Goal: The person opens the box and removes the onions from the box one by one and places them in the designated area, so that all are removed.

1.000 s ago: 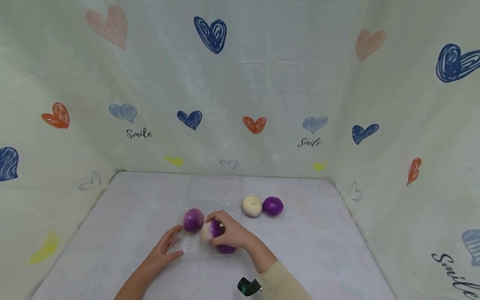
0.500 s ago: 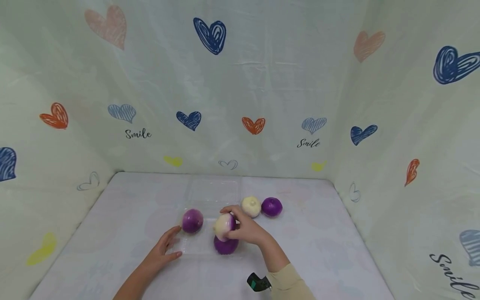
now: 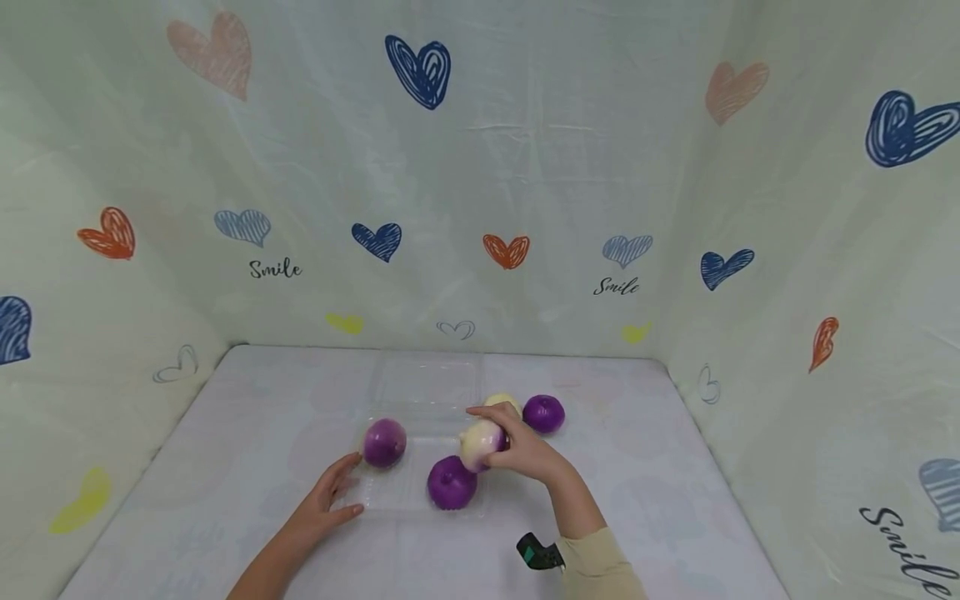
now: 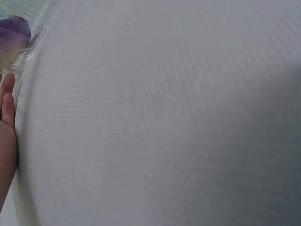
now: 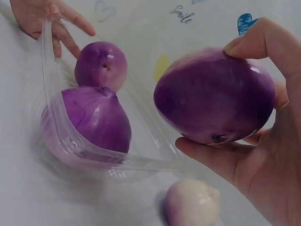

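In the head view, my right hand (image 3: 528,454) grips a white-and-purple onion (image 3: 478,443) between thumb and fingers, raised by the right side of a clear plastic box (image 3: 408,479). The right wrist view shows the purple face of this onion, with my thumb and fingers on opposite sides of it. Inside the box sit two purple onions, one at the left (image 3: 384,443) and one at the front right (image 3: 452,485). My left hand (image 3: 324,504) rests at the left side of the box, fingers loosely spread and holding nothing.
The box's clear lid (image 3: 427,379) lies folded back behind it. To the right stand a white onion (image 3: 501,402), partly hidden by my right hand, and a purple onion (image 3: 543,414). A heart-printed curtain (image 3: 555,183) surrounds the white table (image 3: 637,483).
My right hand has carried the white-and-purple onion rightward from over the middle of the box to its right side, uncovering the front-right purple onion. The left hand has stayed put.
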Motion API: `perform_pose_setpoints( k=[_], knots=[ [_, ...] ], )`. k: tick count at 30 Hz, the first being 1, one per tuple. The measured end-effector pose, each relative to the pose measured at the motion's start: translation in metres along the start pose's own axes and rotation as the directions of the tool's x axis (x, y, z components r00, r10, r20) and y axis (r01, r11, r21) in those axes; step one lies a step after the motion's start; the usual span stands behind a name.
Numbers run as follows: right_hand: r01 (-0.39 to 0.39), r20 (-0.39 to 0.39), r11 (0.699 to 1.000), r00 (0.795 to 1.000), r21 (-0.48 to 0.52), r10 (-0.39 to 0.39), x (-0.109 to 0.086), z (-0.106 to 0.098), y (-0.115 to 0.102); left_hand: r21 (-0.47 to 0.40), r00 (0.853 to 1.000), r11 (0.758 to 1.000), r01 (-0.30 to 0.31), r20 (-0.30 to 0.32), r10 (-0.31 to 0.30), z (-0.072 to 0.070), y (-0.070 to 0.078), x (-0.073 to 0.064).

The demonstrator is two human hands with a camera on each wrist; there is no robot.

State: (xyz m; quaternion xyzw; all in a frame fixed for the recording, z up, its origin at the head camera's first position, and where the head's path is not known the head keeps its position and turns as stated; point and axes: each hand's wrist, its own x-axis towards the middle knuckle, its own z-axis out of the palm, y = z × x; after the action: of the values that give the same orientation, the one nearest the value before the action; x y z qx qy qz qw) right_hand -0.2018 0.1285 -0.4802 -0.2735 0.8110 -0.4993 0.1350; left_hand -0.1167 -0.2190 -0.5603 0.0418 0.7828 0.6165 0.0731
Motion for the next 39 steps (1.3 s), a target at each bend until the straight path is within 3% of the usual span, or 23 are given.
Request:
perform_pose_setpoints(
  k=[5,11,17,23,30,39],
  knots=[
    [-0.009,-0.017,1.0,1.0,-0.026,0.009,-0.006,-0.011,0.007,0.024,0.997,0.997,-0.073,-0.017,0.073,0.001,-0.003,-0.001],
    [-0.006,-0.032,0.999,0.999,-0.035,0.005,-0.017,-0.024,0.019,-0.006,0.999,1.0,-0.009,-0.035,0.009,0.001,0.0,-0.002],
    [-0.066,-0.057,0.998,0.996,-0.024,0.065,-0.031,-0.034,0.024,-0.004,0.998,0.999,-0.053,-0.029,0.053,0.001,-0.001,-0.002],
    [-0.061,-0.105,0.998,0.993,-0.025,0.058,-0.046,-0.05,0.012,-0.008,0.999,0.999,-0.04,-0.03,0.04,0.002,-0.001,-0.002],
    [-0.133,-0.16,0.991,0.979,-0.032,0.127,-0.057,-0.061,0.05,-0.006,0.998,0.999,-0.047,-0.029,0.046,0.002,0.0,-0.002],
    [-0.21,-0.239,0.977,0.948,0.025,0.21,-0.074,-0.08,0.07,-0.016,1.0,1.0,0.019,-0.022,-0.02,0.002,0.0,0.0]
  ],
)
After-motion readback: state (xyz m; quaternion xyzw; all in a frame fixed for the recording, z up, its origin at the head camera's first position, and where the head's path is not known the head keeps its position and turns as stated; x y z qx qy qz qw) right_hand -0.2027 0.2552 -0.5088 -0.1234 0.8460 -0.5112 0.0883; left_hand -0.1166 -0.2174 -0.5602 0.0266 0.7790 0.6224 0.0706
